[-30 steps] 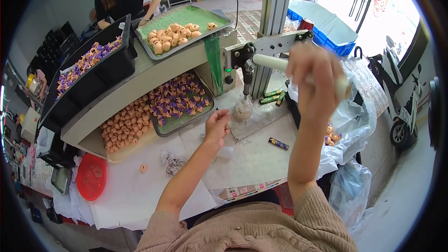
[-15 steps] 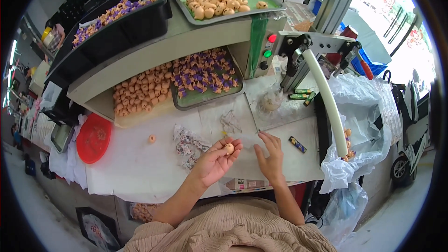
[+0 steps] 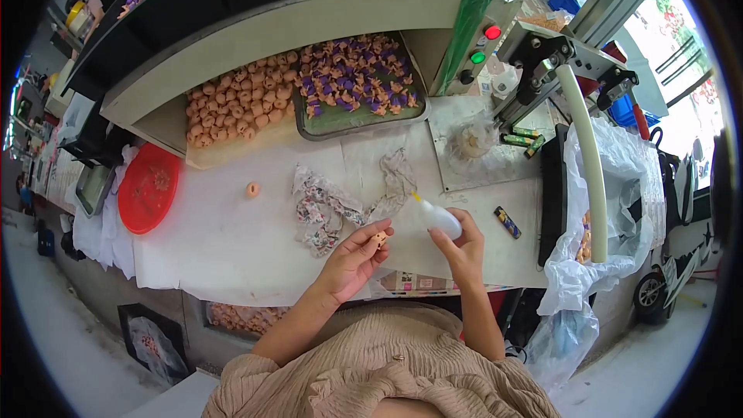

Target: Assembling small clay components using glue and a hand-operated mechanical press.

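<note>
Between the thumb and fingers of my left hand (image 3: pixel 350 267) is a small peach-coloured doll head (image 3: pixel 378 239) with dark marks on it. My right hand (image 3: pixel 466 251) grips a white squeeze bottle (image 3: pixel 443 220), tilted so that its yellow tip points up and to the left. The tip is apart from the head. Beyond my hands lies a crumpled patterned cloth (image 3: pixel 316 213), with a greyish rag (image 3: pixel 397 174) beside it. One more peach head (image 3: pixel 252 190) rests alone on the white table covering to the left.
Many peach heads (image 3: pixel 240 101) and a tray (image 3: pixel 360 128) of small purple-and-peach figures fill the shelf. A red basin (image 3: pixel 147 190) is at left. A lever press (image 3: pixel 584 155) stands right, by a plastic-lined bin (image 3: pixel 561 286). A dark glue-stick-like tube (image 3: pixel 508 222) lies nearby.
My right hand has closed on the white bottle and lifted it from the table. The head in my left hand has turned, showing its dark marks. The view has shifted downward.
</note>
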`<state>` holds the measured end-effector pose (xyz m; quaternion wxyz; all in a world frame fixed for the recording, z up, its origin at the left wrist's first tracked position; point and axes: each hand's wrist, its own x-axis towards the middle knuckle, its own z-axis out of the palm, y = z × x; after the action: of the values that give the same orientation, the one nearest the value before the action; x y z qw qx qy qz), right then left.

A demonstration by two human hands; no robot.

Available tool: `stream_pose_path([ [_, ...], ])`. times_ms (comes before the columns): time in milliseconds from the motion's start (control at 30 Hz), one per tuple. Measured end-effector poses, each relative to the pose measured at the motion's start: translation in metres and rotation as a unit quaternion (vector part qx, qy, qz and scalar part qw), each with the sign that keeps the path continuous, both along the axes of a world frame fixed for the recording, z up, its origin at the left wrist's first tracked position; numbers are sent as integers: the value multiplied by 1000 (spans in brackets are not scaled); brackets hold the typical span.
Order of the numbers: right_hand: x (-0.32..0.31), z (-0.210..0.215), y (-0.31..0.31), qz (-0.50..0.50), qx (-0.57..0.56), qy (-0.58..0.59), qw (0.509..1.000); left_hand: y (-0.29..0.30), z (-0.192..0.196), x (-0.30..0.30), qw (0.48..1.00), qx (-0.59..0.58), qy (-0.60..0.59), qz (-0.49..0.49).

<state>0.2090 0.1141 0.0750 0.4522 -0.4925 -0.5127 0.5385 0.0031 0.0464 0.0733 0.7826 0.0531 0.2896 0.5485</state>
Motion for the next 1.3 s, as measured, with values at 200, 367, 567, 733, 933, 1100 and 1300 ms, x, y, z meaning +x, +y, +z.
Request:
stream_pose_path([
  [200,9,30,-18,-7,-28,8,1000,-1,-26,6,989,57,130,-33],
  [367,10,24,-19,17,102,-63,993,0,-35,17,979,67,191,-38],
  [567,14,20,-19,31,140,-118,983,2,-37,23,982,58,179,-17],
  [733,15,17,-20,31,176,-162,971,3,-45,28,976,84,203,-1],
  [933,20,15,-20,18,170,-171,970,4,-46,35,982,68,174,12],
  [1100,24,12,-21,19,170,-167,971,4,-44,41,982,65,177,17],
  [1300,27,11,-21,21,169,-166,971,4,-44,44,982,59,178,13],
])
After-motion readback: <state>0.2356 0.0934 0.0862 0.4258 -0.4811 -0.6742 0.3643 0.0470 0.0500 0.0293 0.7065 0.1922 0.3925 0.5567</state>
